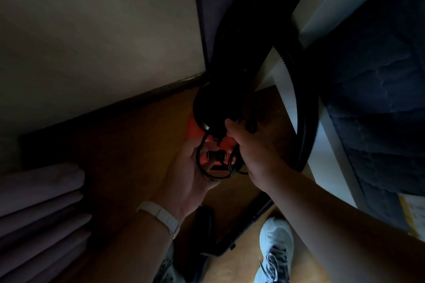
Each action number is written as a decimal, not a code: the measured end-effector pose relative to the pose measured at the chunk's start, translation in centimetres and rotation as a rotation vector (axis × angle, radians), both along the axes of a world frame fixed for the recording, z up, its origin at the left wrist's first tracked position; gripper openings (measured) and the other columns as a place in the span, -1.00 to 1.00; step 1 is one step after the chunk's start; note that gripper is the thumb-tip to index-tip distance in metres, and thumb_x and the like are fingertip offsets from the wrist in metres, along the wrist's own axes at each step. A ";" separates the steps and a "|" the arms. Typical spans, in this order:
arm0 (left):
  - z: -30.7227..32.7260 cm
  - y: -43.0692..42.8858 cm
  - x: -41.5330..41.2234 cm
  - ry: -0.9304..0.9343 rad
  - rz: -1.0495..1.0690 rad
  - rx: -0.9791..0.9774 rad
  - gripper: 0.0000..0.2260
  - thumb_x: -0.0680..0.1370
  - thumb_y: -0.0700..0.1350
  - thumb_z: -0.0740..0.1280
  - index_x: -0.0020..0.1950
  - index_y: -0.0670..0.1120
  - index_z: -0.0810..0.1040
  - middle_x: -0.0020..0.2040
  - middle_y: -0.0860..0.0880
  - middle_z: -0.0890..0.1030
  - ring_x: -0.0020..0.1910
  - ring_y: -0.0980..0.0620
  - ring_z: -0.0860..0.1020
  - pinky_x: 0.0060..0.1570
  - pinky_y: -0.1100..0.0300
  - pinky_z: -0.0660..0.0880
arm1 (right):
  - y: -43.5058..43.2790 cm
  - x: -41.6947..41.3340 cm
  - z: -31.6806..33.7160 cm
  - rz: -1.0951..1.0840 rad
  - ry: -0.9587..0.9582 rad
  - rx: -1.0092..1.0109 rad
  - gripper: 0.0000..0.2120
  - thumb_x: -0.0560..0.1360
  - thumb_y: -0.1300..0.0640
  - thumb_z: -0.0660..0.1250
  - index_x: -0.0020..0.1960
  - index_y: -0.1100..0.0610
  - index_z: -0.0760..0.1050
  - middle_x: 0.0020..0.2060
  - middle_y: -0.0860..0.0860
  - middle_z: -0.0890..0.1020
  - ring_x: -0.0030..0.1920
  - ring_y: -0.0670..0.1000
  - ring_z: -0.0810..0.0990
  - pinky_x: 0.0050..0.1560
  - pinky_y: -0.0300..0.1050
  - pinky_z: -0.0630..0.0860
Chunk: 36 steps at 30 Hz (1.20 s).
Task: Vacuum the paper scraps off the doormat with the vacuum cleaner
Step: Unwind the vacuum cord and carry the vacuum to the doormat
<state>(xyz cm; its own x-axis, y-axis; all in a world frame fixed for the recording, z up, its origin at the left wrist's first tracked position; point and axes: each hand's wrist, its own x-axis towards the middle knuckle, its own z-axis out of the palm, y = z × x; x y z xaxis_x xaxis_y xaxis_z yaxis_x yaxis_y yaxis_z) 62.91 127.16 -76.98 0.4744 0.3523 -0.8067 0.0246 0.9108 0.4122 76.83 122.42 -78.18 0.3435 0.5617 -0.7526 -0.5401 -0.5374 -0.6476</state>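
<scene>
Vacuum cleaner [213,110]: stood on the wooden floor [128,140] in a dim corner, black top uppermost, orange housing turned toward the person; directly ahead of both hands.
Hose [303,122]: looped from the black top round the right side and down toward the shoe [276,243].
Right hand [250,149]: clenched round a bunch of power cord [216,176] beside the black top; the nearer hand to the bundle.
Left hand [184,174]: cupped against the orange housing, a cord loop lying across it; fingers hidden, so their closure cannot be told.
Cord axis: loops hung lengthwise down the housing, between the hands.
Doormat and scraps: not in view.
</scene>
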 end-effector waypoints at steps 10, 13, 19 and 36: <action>0.7 -3.1 2.7 0.144 0.134 -0.109 -0.46 0.50 0.29 0.27 0.27 -0.06 0.61 0.19 -0.09 0.68 0.16 -0.15 0.63 0.28 -0.32 0.43 | -0.1 -1.1 -0.2 -0.044 0.033 -0.017 -0.34 0.26 -0.12 0.54 0.33 -0.11 0.46 0.11 -0.02 0.68 0.11 0.07 0.67 0.15 0.19 0.59; 1.5 -4.4 3.6 0.237 0.089 -0.049 -0.54 0.58 0.29 0.16 0.23 0.02 0.63 0.13 -0.02 0.71 0.07 -0.10 0.69 0.11 -0.25 0.59 | -0.2 -1.0 -0.1 -0.070 0.080 -0.007 -0.49 0.38 -0.03 0.53 0.30 -0.11 0.50 0.09 -0.02 0.70 0.08 0.08 0.69 0.10 0.18 0.59; 0.7 -6.7 3.3 0.305 0.046 0.145 -0.71 0.67 0.12 0.16 0.36 0.11 0.43 0.24 0.05 0.61 0.06 -0.01 0.68 0.07 -0.12 0.62 | -0.8 -0.6 -0.1 -0.143 0.150 -0.027 -0.60 0.45 0.14 0.47 0.28 0.05 0.56 0.05 0.08 0.71 0.00 0.11 0.72 0.02 0.10 0.63; -2.2 -5.6 1.4 0.198 -0.115 -0.241 -0.79 0.66 -0.12 0.25 0.15 -0.23 0.57 -0.24 -0.11 0.58 -0.40 0.06 0.52 -0.50 0.28 0.44 | -4.3 1.4 0.7 0.052 -0.023 0.192 -0.70 0.36 0.29 0.39 0.01 0.45 0.48 -0.14 0.33 0.58 -0.08 0.29 0.60 0.01 0.36 0.53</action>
